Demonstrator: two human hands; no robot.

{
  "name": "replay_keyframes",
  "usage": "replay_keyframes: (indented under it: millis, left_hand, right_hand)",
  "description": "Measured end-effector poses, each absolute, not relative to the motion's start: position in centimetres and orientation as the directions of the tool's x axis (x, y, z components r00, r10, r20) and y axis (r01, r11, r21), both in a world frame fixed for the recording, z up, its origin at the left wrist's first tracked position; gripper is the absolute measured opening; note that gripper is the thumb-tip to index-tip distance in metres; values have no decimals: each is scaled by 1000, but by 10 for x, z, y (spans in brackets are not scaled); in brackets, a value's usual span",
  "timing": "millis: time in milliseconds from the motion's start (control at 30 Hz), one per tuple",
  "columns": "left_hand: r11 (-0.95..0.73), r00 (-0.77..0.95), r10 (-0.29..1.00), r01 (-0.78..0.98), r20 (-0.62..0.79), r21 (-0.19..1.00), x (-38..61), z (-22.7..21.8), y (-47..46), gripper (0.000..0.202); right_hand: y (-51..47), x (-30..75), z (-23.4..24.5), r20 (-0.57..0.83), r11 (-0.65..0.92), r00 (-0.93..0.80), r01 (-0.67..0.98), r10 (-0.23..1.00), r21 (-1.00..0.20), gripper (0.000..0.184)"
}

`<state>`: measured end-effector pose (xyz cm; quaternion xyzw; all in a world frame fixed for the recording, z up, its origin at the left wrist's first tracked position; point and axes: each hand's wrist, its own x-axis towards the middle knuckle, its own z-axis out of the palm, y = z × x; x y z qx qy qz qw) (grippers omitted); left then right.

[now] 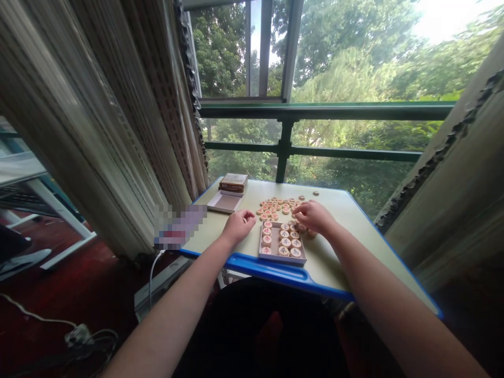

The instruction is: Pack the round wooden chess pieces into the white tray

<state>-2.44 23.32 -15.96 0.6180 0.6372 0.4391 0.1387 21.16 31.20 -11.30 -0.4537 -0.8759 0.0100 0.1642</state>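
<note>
A shallow open box point(277, 253) sits near the table's front edge, with round wooden Chinese chess pieces point(284, 242) inside. Red-marked ones line its left side; dark-marked ones fill its right side, with bare bottom between. Beyond the box lies a loose spread of more pieces point(271, 208). My left hand point(239, 226) hovers over or rests on the table left of the box, fingers loosely curled, thumb apart, nothing visible in it. My right hand point(315, 215) reaches over the pieces behind the box's right corner, fingertips pinched together; what they hold is too small to make out.
An empty shallow lid or tray point(226, 201) lies at the table's back left, before a brown box point(233, 181). One piece point(316, 192) lies apart at the back. The table point(342, 252) has a blue rim. Curtains flank a window with a green railing point(326, 112).
</note>
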Motion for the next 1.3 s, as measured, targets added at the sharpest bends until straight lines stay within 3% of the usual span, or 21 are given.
replay_keyframes:
  millis: [167, 267, 367, 533, 667, 800, 900, 1000, 1167, 1300]
  left_hand:
    - [-115, -250, 895, 669, 369, 735, -22, -163, 233, 28]
    - [-120, -218, 881, 754, 419, 645, -25, -152, 232, 43]
    - [-235, 41, 906, 876, 422, 421, -34, -129, 237, 41]
    - [-250, 116, 910, 919, 397, 304, -36, -101, 270, 33]
    - [-192, 137, 944, 968, 300, 163, -18, -103, 298, 36]
    - [-175, 115, 960, 958, 256, 226, -11, -119, 313, 35]
    - [-307, 219, 929, 906, 297, 293, -19, -136, 319, 31]
    - [-373, 275, 903, 883, 332, 284, -28, -150, 322, 31]
    - [-374, 276, 898, 889, 342, 265, -27, -150, 317, 36]
    - [-369, 262, 895, 890, 362, 268, -21, -142, 312, 42]
  right_hand:
    - [314, 213, -114, 263, 542, -497, 830, 827, -136, 29]
    - [312, 215, -110, 179, 511, -484, 844, 856, -163, 27]
    - [310, 219, -106, 46, 461, -466, 849, 884, -260, 28]
    - [309, 222, -106, -118, 382, -499, 776, 858, -501, 30]
    - [310, 221, -109, -154, 341, -513, 737, 845, -584, 27]
    - [313, 223, -112, -145, 339, -522, 715, 841, -611, 28]
    - [315, 226, -114, -134, 362, -556, 686, 820, -632, 31]
    - [317, 227, -116, -121, 402, -595, 664, 794, -631, 24]
    - [318, 225, -116, -159, 285, -493, 704, 856, -650, 31]
    - [318, 225, -116, -170, 295, -506, 708, 845, -641, 28]
